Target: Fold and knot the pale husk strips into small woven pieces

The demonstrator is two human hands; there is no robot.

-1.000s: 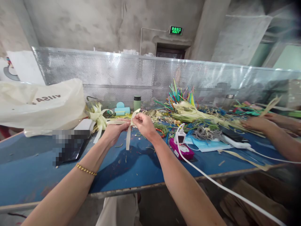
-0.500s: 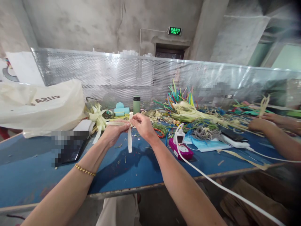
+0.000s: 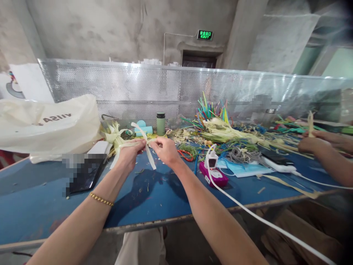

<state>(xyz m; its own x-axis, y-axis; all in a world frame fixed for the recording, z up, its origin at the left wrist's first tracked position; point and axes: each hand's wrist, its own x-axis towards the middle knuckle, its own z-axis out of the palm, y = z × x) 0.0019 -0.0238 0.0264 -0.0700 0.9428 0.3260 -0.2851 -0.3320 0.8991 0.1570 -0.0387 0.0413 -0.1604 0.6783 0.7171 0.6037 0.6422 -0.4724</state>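
Both my hands meet above the blue table [image 3: 41, 198], pinching pale leaf strips [image 3: 150, 156]. My left hand [image 3: 129, 152], with a gold bracelet on the wrist, is closed on a strip that runs left toward a tied bundle of pale leaves [image 3: 114, 137]. My right hand [image 3: 164, 150] pinches the strips where they cross. One end curls up and back over my left hand; the other hangs down toward the table.
A cream plastic bag [image 3: 46, 125] lies at the left, a dark tablet [image 3: 84, 175] in front of it. A green bottle [image 3: 160, 123], coloured strips [image 3: 211, 110], a pink charger [image 3: 213, 173] with white cable, and another person's hands [image 3: 317, 141] are to the right.
The strip's upper end has swung from upright to curl back over my left hand. The hanging end now slants right. The other person's hands shifted slightly right.
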